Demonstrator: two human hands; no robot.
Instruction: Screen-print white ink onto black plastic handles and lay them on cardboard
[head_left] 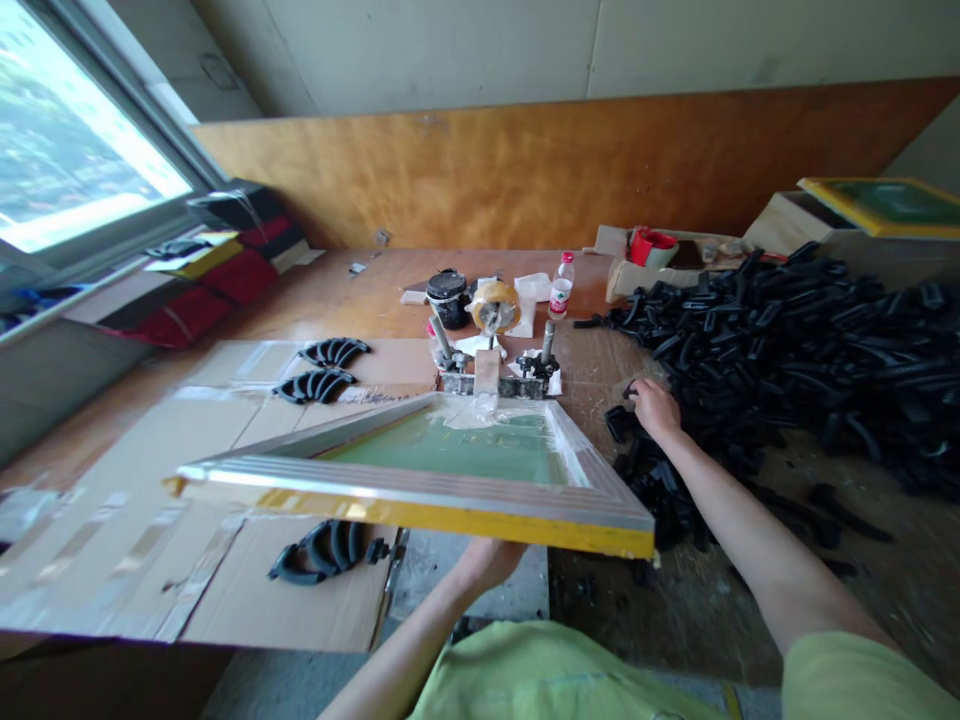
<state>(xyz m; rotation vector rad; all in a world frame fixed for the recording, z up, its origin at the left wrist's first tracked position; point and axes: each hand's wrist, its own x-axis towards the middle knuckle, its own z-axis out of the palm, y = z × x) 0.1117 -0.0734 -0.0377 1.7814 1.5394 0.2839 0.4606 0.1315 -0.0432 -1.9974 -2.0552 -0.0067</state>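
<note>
A screen-printing frame [420, 499] with a green mesh [465, 445] is tilted up in front of me, its near edge raised. Below that edge is my left hand [491, 563]; its fingers are hidden behind the frame, so I cannot see what they touch. Out to the right, my right hand [655, 408] is closed, with a small black plastic part [629, 391] at its fingertips. It is at the left edge of a big heap of black plastic parts [810, 350]. A metal clamp hinge [495, 385] bears the frame's far end.
Rows of curved black parts [319, 385] lie on flattened cardboard [247, 430] at left, with another group [322, 552] nearer. Behind the hinge stand a black tub [448, 300], a tape roll [495, 307] and a bottle [561, 287]. Another yellow frame [885, 207] rests at far right.
</note>
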